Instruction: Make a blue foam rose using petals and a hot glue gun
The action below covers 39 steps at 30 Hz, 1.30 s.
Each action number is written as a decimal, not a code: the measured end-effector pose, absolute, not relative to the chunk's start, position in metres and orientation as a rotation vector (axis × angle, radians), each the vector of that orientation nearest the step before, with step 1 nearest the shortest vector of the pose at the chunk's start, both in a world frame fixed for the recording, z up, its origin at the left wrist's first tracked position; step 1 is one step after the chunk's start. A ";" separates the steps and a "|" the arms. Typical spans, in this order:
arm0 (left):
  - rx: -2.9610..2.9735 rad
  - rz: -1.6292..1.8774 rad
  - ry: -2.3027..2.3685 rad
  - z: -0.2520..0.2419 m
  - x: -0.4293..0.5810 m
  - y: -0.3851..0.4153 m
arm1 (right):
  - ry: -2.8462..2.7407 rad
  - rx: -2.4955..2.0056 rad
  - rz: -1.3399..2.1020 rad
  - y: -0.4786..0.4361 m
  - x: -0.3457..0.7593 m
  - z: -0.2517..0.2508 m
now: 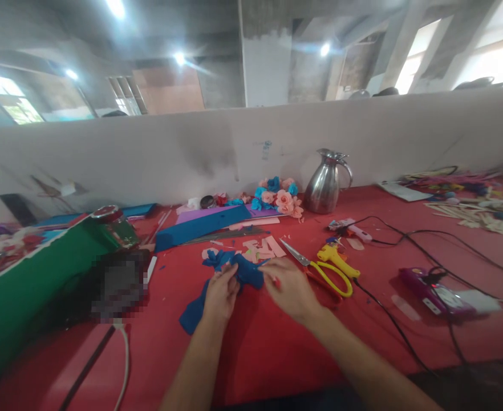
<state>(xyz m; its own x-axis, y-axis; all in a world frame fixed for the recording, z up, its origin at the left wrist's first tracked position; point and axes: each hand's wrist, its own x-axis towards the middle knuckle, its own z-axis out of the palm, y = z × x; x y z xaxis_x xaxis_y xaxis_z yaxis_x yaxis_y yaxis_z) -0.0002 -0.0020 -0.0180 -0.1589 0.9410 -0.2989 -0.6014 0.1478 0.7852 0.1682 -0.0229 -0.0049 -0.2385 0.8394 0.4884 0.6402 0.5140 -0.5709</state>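
Observation:
My left hand (222, 292) is closed on a piece of blue crepe paper (248, 270), pinching it between thumb and fingers above the red table. At the right edge of that paper, my right hand (289, 285) is closed with bent fingers. A small bright red spot shows among its fingers, but I cannot make out what it holds. More blue paper (193, 313) lies under and left of my left wrist, and a crumpled blue piece (217, 260) sits just beyond. Scissors with yellow handles (335, 279) and a yellow glue gun (339, 262) lie right of my right hand.
Pink paper scraps (262, 249) and a long blue strip (202, 227) lie beyond my hands. Farther back are paper flowers (277, 197) and a metal jug (323, 185). A purple power strip (435, 294) with cables is on the right. A green board (41, 279) stands left.

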 end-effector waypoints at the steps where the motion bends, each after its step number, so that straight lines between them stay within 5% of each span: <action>1: 0.433 1.435 0.993 -0.018 -0.001 -0.001 | -1.984 -1.314 0.252 -0.025 0.186 -0.006; 5: 0.384 1.405 0.917 -0.020 -0.006 0.001 | -1.991 -1.743 0.009 -0.033 0.257 -0.026; 13: 0.234 1.348 0.843 -0.017 -0.010 0.003 | -2.080 -1.839 0.239 -0.031 0.282 -0.053; 29: 0.133 1.321 0.776 -0.013 -0.017 0.005 | -0.690 -1.034 2.084 -0.134 0.206 -0.033; 39: 0.190 1.306 0.779 -0.018 -0.018 0.006 | -0.529 -0.868 2.280 -0.129 0.187 -0.027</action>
<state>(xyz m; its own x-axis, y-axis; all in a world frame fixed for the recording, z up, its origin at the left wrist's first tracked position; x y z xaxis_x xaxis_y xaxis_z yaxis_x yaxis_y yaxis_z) -0.0180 0.0062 -0.0176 0.0530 0.9120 -0.4067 -0.7909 0.2870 0.5405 0.1866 -0.1285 -0.0272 -0.5814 0.6820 -0.4436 -0.4172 -0.7180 -0.5572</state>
